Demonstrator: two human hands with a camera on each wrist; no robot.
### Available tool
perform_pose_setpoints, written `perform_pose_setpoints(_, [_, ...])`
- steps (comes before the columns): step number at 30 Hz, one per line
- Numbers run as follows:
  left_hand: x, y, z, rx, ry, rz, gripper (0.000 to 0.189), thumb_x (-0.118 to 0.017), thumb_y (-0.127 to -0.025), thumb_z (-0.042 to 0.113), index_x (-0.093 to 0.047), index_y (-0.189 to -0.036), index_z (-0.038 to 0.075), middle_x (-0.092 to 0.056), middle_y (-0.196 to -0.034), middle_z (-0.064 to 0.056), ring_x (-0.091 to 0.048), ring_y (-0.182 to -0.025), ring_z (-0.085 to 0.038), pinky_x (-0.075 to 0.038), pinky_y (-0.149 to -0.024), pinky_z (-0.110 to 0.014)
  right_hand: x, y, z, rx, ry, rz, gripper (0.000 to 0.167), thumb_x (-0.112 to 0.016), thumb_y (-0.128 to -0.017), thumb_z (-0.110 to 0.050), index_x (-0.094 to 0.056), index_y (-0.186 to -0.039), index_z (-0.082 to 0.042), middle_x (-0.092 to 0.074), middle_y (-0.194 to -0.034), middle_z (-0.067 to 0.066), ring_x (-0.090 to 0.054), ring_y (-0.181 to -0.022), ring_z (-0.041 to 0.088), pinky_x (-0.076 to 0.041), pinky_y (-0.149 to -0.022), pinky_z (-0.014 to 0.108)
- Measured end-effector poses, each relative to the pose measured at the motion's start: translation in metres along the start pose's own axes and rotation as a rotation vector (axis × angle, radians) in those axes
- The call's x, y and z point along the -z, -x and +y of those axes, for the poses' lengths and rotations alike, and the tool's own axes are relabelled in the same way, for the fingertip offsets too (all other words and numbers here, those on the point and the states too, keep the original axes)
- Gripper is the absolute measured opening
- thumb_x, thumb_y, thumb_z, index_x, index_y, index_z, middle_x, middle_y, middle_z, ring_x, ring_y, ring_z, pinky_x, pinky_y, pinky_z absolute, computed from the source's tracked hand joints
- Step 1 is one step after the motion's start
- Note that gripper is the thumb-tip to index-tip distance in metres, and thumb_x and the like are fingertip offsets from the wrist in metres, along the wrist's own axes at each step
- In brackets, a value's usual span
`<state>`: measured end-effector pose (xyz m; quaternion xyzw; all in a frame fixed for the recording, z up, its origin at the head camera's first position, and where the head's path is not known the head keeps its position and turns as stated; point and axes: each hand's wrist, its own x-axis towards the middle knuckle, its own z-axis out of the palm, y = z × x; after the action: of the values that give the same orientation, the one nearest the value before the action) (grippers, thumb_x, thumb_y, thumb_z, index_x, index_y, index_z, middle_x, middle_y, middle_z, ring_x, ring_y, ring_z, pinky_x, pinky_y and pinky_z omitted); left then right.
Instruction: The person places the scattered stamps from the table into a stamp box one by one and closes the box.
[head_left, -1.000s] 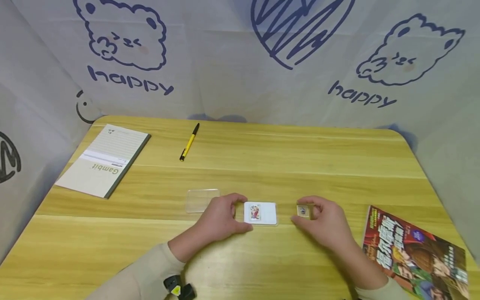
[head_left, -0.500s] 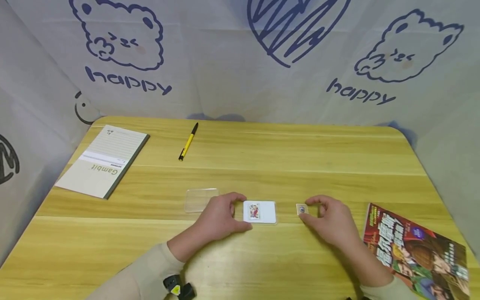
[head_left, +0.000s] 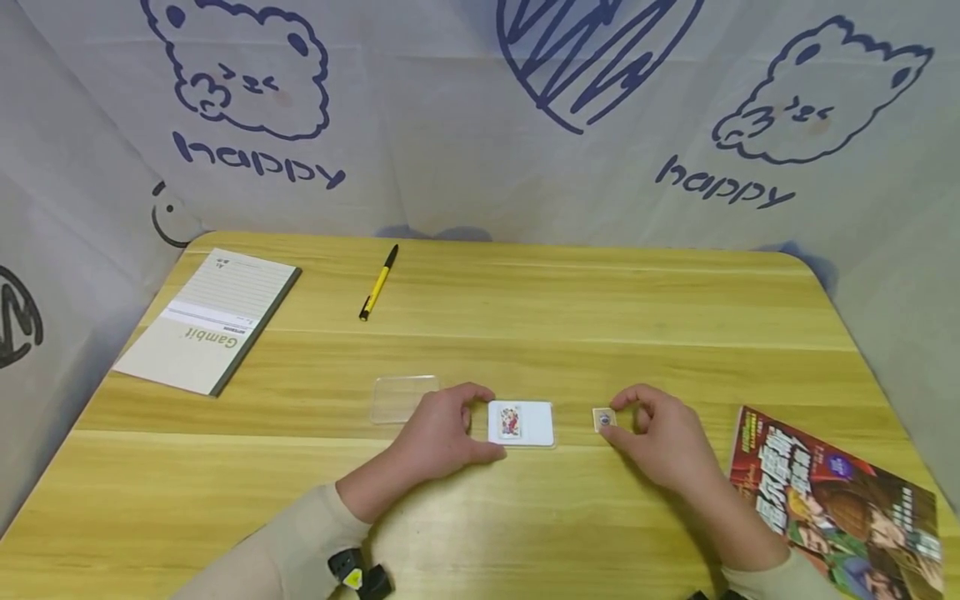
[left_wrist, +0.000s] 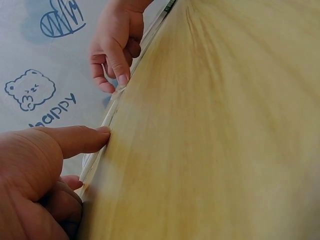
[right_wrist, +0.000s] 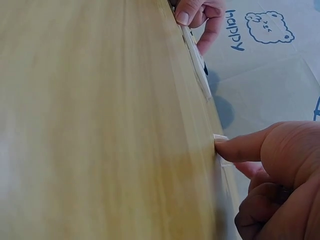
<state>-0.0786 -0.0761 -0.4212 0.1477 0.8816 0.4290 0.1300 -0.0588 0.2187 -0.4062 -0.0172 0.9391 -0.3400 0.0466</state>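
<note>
Between thumb and index finger, my left hand [head_left: 448, 433] grips the left end of a shallow clear plastic case [head_left: 554, 427]. A white card lies in the case, with a small colourful picture [head_left: 510, 422] toward its left side. To the right, my right hand [head_left: 667, 437] pinches the right edge of a small clear square [head_left: 603, 419] with a dark round figure in its middle. In the right wrist view, the thumb overlaps this small square [right_wrist: 223, 161] close at the tabletop. Partly behind my left hand lies a clear plastic lid [head_left: 397, 398].
A notebook [head_left: 210, 321] lies at the left of the wooden table [head_left: 570, 317], with a yellow and black pen [head_left: 378, 282] beyond the lid. A colourful magazine [head_left: 840, 500] lies at the right, partly under my right forearm. A printed cloth [head_left: 442, 150] hangs behind the table.
My right hand's thumb and index finger have shifted right along the small square to its right edge, while the square stays nearly where it was. My left hand and the case have held still.
</note>
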Motion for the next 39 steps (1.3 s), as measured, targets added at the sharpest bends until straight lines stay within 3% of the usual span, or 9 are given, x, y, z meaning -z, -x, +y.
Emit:
perform_pose_setpoints(3, [0.000,0.000,0.000,-0.004,0.001,0.000,0.064,-0.094,-0.067,0.022,-0.065,-0.121,0.002,-0.046,-0.062,0.002,-0.040,-0.053,-0.010,-0.034,-0.048,-0.026,-0.001,0.000,0.000,0.019,-0.008,0.026,0.028,-0.084,-0.082,-0.023,-0.068,-0.102,-0.012,-0.043,-0.065,0.000,-0.039,-0.057,0.018,-0.037,-0.061,0.036])
perform_pose_setpoints(10, [0.000,0.000,0.000,-0.009,0.007,0.004,0.064,-0.094,-0.067,0.021,-0.065,-0.121,0.002,-0.045,-0.061,0.002,-0.039,-0.051,-0.009,-0.033,-0.047,-0.026,-0.004,0.001,0.002,0.076,-0.020,0.069,0.025,-0.086,-0.080,-0.015,-0.067,-0.096,-0.014,-0.066,-0.090,-0.001,-0.050,-0.069,0.018,-0.040,-0.062,0.035])
perform_pose_setpoints(19, [0.000,0.001,0.001,-0.001,0.015,0.000,0.064,-0.094,-0.067,0.020,-0.065,-0.121,0.002,-0.044,-0.060,0.003,-0.038,-0.051,-0.009,-0.032,-0.046,-0.026,-0.007,0.001,0.003,0.051,-0.082,0.054,0.019,-0.081,-0.084,-0.012,-0.065,-0.095,-0.017,-0.067,-0.084,-0.005,-0.047,-0.058,0.017,-0.038,-0.054,0.031])
perform_pose_setpoints(24, [0.000,0.000,0.000,0.005,0.013,0.000,0.063,-0.094,-0.067,0.020,-0.065,-0.121,0.003,-0.044,-0.059,0.003,-0.038,-0.050,-0.009,-0.032,-0.047,-0.025,-0.008,-0.001,0.001,0.089,-0.208,0.039,0.015,-0.080,-0.085,-0.011,-0.067,-0.093,-0.014,-0.067,-0.084,-0.002,-0.044,-0.054,0.015,-0.037,-0.050,0.028])
perform_pose_setpoints(30, [-0.001,0.000,-0.001,0.009,0.026,0.002,0.064,-0.095,-0.067,0.019,-0.065,-0.121,0.003,-0.044,-0.059,0.003,-0.038,-0.050,-0.009,-0.032,-0.046,-0.025,-0.014,-0.006,-0.008,0.098,-0.423,-0.039,0.015,-0.080,-0.084,-0.008,-0.068,-0.094,-0.007,-0.067,-0.085,0.007,-0.040,-0.049,0.010,-0.036,-0.046,0.025])
perform_pose_setpoints(39, [0.000,0.000,0.000,0.005,0.021,0.001,0.064,-0.095,-0.066,0.020,-0.065,-0.121,0.004,-0.044,-0.059,0.003,-0.038,-0.050,-0.008,-0.032,-0.046,-0.025,-0.030,-0.013,-0.024,0.131,-0.479,-0.093,0.013,-0.080,-0.084,-0.006,-0.068,-0.092,-0.007,-0.068,-0.086,0.006,-0.042,-0.049,0.011,-0.034,-0.045,0.023])
